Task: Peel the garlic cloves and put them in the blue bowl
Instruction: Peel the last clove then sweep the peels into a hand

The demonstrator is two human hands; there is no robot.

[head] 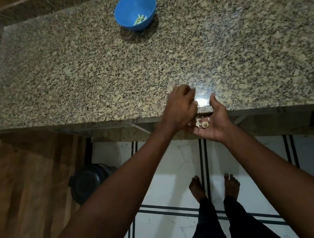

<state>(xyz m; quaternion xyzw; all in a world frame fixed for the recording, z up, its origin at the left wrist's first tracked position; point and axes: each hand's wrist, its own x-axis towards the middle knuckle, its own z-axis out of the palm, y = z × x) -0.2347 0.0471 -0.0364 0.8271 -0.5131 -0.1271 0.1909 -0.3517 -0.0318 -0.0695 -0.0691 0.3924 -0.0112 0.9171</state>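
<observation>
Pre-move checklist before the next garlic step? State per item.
1. Blue bowl upright on the counter, mouth unobstructed: ok.
2. Peeled cloves already in the bowl: ok, a few show at its bottom.
3. Right hand open, palm up at the counter edge, cupping garlic scraps: ok.
4. Left hand fingers curled over the right palm; what its grip holds: cannot tell.
5. Any whole unpeeled clove left among the scraps: cannot tell, pieces too small.
6. Counter between hands and bowl free of obstacles: ok.
</observation>
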